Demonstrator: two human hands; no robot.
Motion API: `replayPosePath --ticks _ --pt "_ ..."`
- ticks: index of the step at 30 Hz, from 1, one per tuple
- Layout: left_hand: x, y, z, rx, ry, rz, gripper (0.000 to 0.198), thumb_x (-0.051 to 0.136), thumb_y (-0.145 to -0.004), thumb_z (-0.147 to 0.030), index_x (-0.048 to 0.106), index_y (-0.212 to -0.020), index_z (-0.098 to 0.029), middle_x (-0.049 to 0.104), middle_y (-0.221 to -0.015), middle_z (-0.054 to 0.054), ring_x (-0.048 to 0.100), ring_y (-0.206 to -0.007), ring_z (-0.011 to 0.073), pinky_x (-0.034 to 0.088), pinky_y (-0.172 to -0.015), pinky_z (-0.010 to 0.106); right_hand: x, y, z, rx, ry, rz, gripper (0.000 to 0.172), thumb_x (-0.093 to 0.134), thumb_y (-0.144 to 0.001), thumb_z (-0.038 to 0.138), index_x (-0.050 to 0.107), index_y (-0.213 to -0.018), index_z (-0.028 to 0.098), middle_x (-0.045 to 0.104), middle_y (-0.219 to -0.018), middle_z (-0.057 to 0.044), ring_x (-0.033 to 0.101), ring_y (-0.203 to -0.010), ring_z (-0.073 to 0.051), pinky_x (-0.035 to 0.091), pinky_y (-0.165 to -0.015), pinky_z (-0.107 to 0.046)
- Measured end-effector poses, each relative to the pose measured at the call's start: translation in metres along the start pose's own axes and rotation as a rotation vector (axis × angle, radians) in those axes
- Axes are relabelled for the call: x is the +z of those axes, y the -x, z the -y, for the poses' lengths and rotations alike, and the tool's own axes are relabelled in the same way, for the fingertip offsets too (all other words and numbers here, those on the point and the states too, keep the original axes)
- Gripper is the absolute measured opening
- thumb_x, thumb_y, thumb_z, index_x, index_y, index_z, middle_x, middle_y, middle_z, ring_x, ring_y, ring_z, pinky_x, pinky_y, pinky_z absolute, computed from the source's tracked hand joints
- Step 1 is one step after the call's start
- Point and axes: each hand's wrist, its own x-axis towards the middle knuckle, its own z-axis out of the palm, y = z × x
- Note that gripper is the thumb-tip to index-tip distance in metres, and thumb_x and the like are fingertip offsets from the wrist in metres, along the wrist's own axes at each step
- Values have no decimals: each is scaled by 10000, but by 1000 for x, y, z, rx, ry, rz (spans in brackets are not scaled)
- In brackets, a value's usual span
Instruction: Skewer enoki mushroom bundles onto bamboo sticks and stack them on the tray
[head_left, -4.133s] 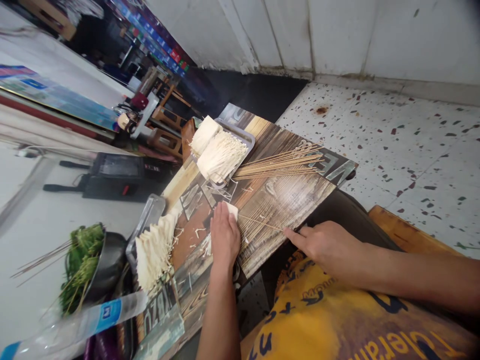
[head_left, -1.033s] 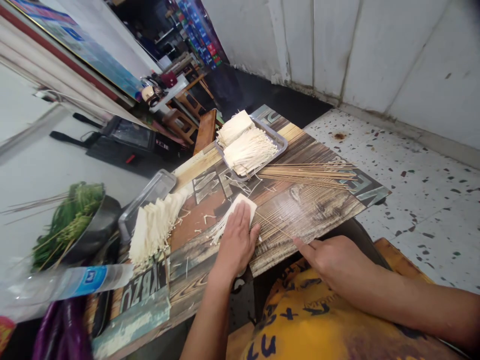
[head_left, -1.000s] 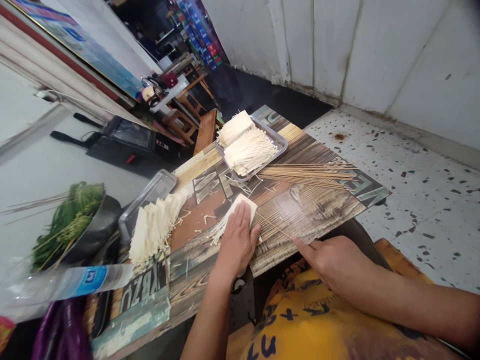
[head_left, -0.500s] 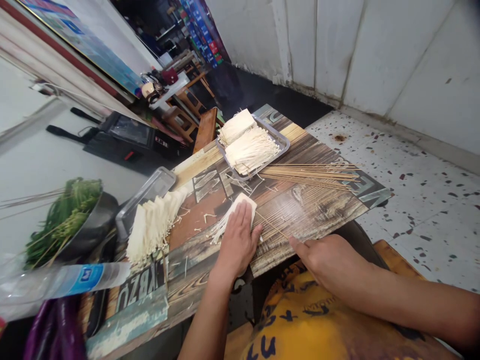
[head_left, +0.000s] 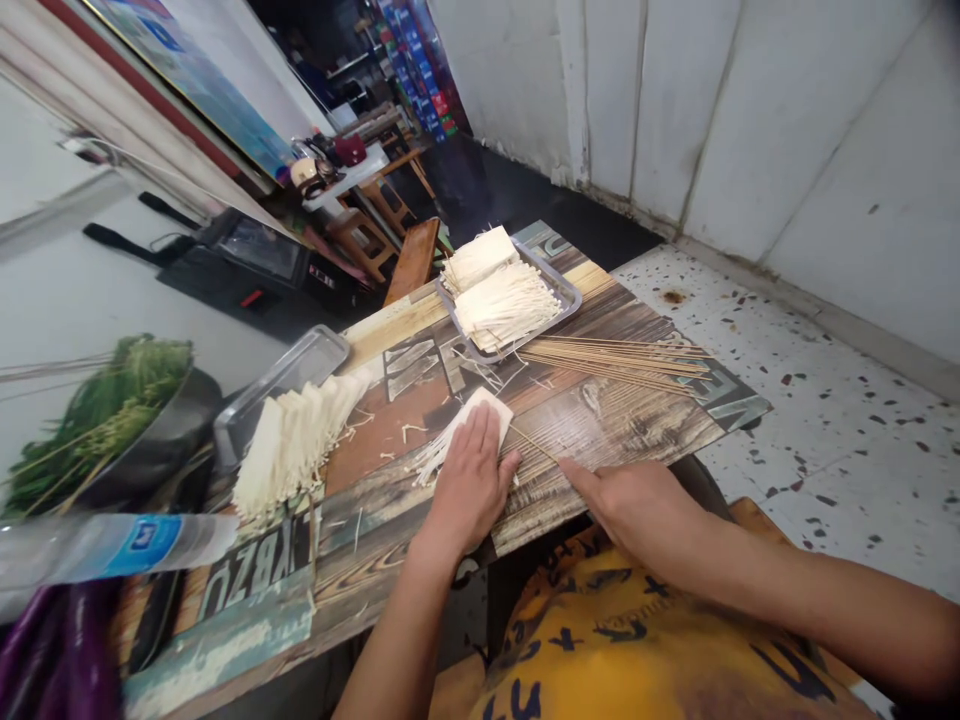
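Note:
A flat bunch of enoki mushrooms (head_left: 442, 447) lies on the table under my left hand (head_left: 474, 465), whose fingers are stretched out flat over it. My right hand (head_left: 622, 500) is closed on a thin wooden skewer (head_left: 534, 441), which points left and meets the trimmed end of the bunch. Whether the tip is inside the mushrooms is hard to see. Behind my hands, a tray (head_left: 574, 298) holds more enoki (head_left: 506, 300). A fan of loose skewers (head_left: 615, 362) lies right of that tray. Several enoki bunches (head_left: 296, 445) stand in a row at the left.
An upturned or spare clear tray (head_left: 330, 350) sits behind the row. At the left are a metal bowl (head_left: 169, 440) of greens, a plastic bottle (head_left: 150, 545) lying sideways, purple eggplants (head_left: 71, 650) and a black-handled knife (head_left: 157, 620). Mushroom scraps dot the table (head_left: 375, 560).
My right hand has moved left toward the bunch with the skewer, and less of the skewer shows between them. My left hand stays flat on the mushrooms. The view has shifted slightly.

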Motion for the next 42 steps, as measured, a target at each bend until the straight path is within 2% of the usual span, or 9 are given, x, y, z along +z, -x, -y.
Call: replayPosePath --ticks 7,15,23,30,42 --pt "3 0 1 -9 12 -5 626 310 -975 -445 212 -1492 -106 265 -1548 178 184 -1449 258 251 -1160 472 3 1 2 -28 11 -6 553 491 -822 102 464 -1373 64 709 -712 -99 636 -591 -186 236 -454 -288" --pt "3 0 0 -15 5 -7 632 316 -974 -453 249 -1476 -75 272 -1543 183 197 -1448 253 240 -1167 452 -2 3 4 -10 3 37 553 486 -810 78 486 -1363 76 718 -749 -96 654 -623 -201 227 -454 -301" --pt "3 -1 0 -11 -3 -13 626 323 -973 -449 245 -1479 -90 281 -1542 178 204 -1446 251 247 -1164 452 -11 0 6 -18 7 47 524 472 -821 90 494 -1343 55 711 -708 -103 651 -612 -204 283 -458 -297" --pt "1 -1 -1 -9 -28 10 624 303 -978 -451 255 -1469 -70 290 -1535 189 205 -1443 268 266 -1154 470 -8 -5 13 5 11 52 518 463 -830 111 499 -1344 51 706 -679 -102 660 -593 -226 283 -446 -300" --pt "2 -1 2 8 -47 6 631 307 -977 -461 292 -1454 -49 286 -1534 193 210 -1442 267 268 -1155 463 -20 -14 16 8 -59 73 466 451 -832 91 549 -1286 56 714 -732 -120 681 -675 -242 346 -499 -302"
